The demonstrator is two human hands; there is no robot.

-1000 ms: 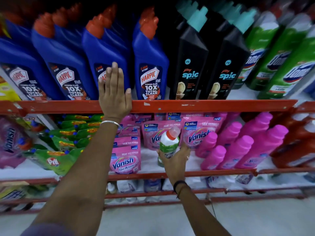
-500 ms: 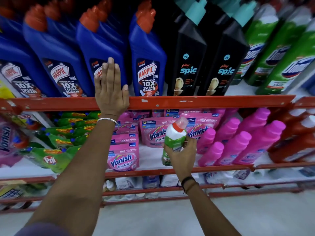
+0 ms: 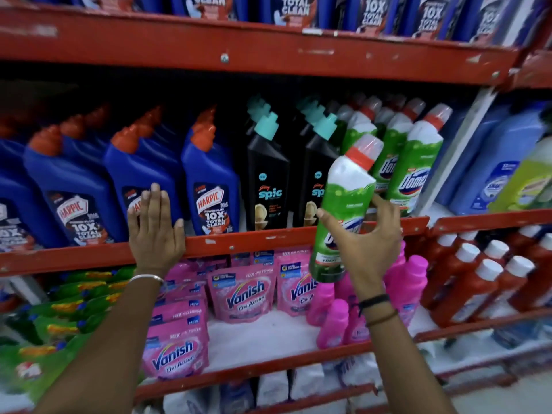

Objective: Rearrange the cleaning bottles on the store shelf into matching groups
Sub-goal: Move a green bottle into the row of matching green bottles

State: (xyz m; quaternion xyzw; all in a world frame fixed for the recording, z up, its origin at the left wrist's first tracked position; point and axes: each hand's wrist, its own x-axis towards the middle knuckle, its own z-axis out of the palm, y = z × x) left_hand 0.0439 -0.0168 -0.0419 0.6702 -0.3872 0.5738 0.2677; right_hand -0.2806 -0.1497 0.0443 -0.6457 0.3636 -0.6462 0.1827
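A green bottle [image 3: 343, 210] of glossy plastic, with a white shoulder, a red collar and a pale translucent cap, is held tilted in the right hand [image 3: 366, 243]; the thumb and fingers are wrapped around its lower body, over the printed label. The bottle is raised in front of the red shelf rail [image 3: 254, 243], its cap leaning toward the row of matching green bottles [image 3: 418, 162] standing upright on the middle shelf. The left hand [image 3: 155, 222] is laid flat and spread wide against the same rail, its fingers reaching up across the front of the blue bottles [image 3: 209, 180]; nothing is gripped by it. A thin metal bangle [image 3: 146, 277] is worn on the left wrist and dark cord bands [image 3: 375, 300] on the right.

The blue bottles are angular, with slanted orange-red caps; beside them stand black bottles [image 3: 267, 180] of matte finish with teal angled caps. To the right of the green group, pale blue jugs [image 3: 495, 168] are seen behind a slanted white divider. On the shelf below, soft pink pouches [image 3: 242, 294] with a crinkled sheen lie next to smooth pink bottles [image 3: 331, 321], dark red bottles [image 3: 478, 282] with white caps, and green pouches [image 3: 68, 306] at the left.

The shelving is of red-painted metal, chipped and scratched along its edges, with white shelf boards. A pale floor [image 3: 507, 398] is visible at the lower right.
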